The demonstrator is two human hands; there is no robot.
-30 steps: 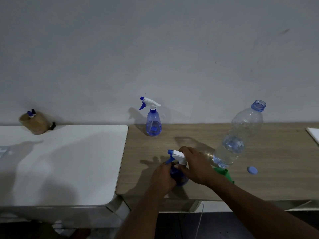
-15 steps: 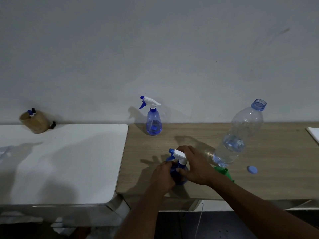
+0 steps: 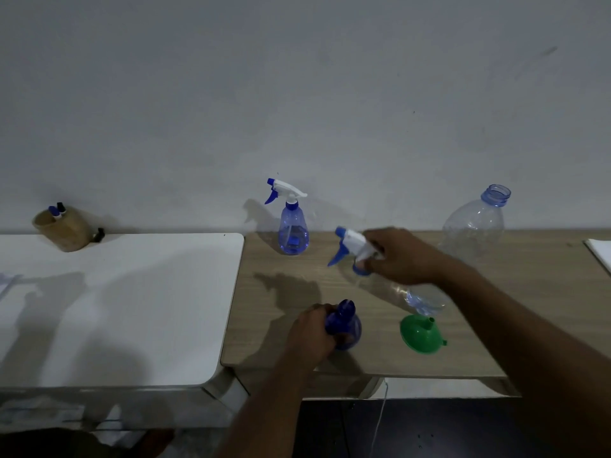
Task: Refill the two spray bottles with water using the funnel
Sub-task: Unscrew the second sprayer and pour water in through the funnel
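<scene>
**Spray head off, bottle open on the counter**

Nearest the camera, the left hand (image 3: 310, 332) is curled around the side of a dark blue spray bottle (image 3: 345, 325). The bottle stands upright close to the front edge of the wooden counter (image 3: 545, 259). Its neck is open at the top, with no head on it. To its right, and apart from it, a green funnel (image 3: 420, 337) lies on the counter with its wide mouth down and its short spout pointing up. Neither hand touches the funnel.

Farther back, the right hand (image 3: 401, 256) reaches in from the right and grips a white spray head (image 3: 352, 244) with a blue trigger and nozzle. It holds the head in the air above the counter, nozzle pointing left. Whether a tube hangs under the head cannot be made out.

Behind the right forearm stands a large clear water bottle (image 3: 476, 226), uncapped, with a blue-tinted neck. A little water shows at its base, just beyond the funnel. The arm hides part of its lower half.

At the back, close to the wall, a second spray bottle (image 3: 292, 229) stands upright with its head on; it is pale blue and see-through. On the left, a white counter (image 3: 115, 292) sits against the wooden one. At its far edge is a brown holder (image 3: 62, 231) with a couple of markers in it.
</scene>
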